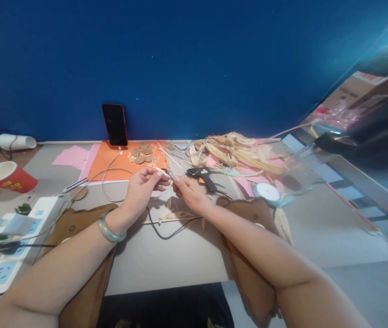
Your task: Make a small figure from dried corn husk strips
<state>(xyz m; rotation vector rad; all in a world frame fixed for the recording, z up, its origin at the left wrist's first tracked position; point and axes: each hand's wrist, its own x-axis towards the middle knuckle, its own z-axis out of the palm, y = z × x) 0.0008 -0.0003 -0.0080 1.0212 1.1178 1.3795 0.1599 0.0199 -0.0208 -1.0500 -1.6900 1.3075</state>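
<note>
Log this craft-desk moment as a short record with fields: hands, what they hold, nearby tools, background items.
left hand: fingertips pinch a thin pale stick, green bangle on the wrist
right hand: fingertips meet the same stick's other end
tool nearby: black hot glue gun lying just beyond the right hand
materials: heap of dried tan husk strips; round brown discs on an orange paper sheet
background: dark phone propped against the blue wall; red paper cup at far left; white power strip

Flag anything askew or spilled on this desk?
Red paper cup lies on its side at the far left, mouth facing the camera; no spill shows. Dried husk strips sprawl loosely over the pink paper at the back. Nothing looks damaged.
</note>
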